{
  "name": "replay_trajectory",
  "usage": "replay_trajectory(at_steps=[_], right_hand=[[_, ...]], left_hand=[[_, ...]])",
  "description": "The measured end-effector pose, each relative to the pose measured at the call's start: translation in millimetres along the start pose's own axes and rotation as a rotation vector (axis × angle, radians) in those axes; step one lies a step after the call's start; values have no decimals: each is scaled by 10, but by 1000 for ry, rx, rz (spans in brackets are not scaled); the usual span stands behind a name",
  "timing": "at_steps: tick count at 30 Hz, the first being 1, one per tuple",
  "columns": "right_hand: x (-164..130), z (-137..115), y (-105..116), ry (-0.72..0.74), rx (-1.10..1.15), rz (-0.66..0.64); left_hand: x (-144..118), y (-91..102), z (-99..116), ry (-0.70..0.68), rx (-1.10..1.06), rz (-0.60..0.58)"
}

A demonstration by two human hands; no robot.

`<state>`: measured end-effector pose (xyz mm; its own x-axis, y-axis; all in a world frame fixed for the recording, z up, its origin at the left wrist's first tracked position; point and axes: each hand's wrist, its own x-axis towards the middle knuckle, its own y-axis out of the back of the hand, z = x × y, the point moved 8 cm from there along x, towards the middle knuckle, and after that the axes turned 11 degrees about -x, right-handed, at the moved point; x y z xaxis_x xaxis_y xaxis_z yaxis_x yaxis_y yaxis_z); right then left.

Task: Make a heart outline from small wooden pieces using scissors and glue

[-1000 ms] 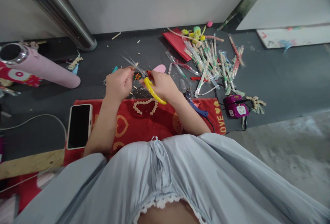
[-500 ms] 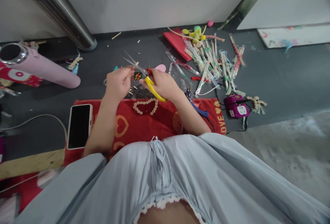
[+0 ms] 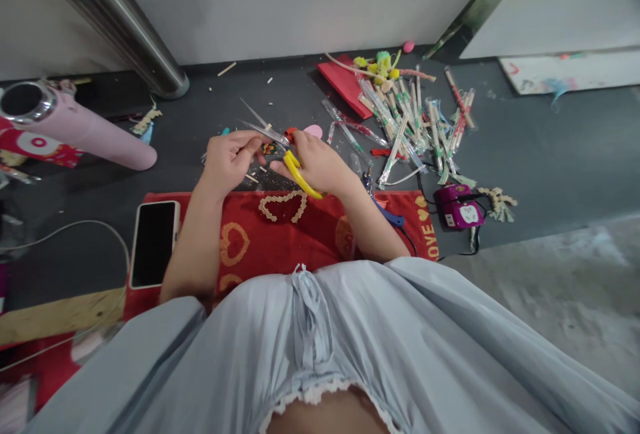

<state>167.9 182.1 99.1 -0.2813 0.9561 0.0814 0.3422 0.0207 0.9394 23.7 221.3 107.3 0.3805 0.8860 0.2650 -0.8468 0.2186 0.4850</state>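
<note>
My right hand [image 3: 320,166] is closed around the scissors [image 3: 300,177], which have yellow handles and parted blades pointing up and left. My left hand [image 3: 231,159] is pinched near the blades; what its fingertips hold is hidden or too small to name. Between the hands, a small dark patch with an orange and green pattern [image 3: 271,149] shows under the blades. A bit of red material [image 3: 290,134] sits by my right fingertips. Just below, a beige beaded strip [image 3: 283,202] lies curved on the red towel [image 3: 280,241].
Many plastic-wrapped sticks [image 3: 400,124] lie in a pile at right, beside a red envelope [image 3: 340,81]. A blue-handled tool [image 3: 387,214] and a purple box [image 3: 459,206] are nearer. At left are a phone [image 3: 155,244], a pink bottle [image 3: 95,127] and a metal post [image 3: 143,41].
My left fingers have shifted slightly right, nearer the scissor blades, and cover part of the patterned patch. My right hand and the scissors have barely moved.
</note>
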Motion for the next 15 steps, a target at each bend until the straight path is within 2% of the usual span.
replay_trajectory(at_steps=[7, 15], right_hand=[[-12, -11, -2, 26, 9, -40], [2, -9, -8, 4, 4, -57]], left_hand=[[-18, -58, -117, 86, -100, -72], [-32, -53, -137, 100, 17, -111]])
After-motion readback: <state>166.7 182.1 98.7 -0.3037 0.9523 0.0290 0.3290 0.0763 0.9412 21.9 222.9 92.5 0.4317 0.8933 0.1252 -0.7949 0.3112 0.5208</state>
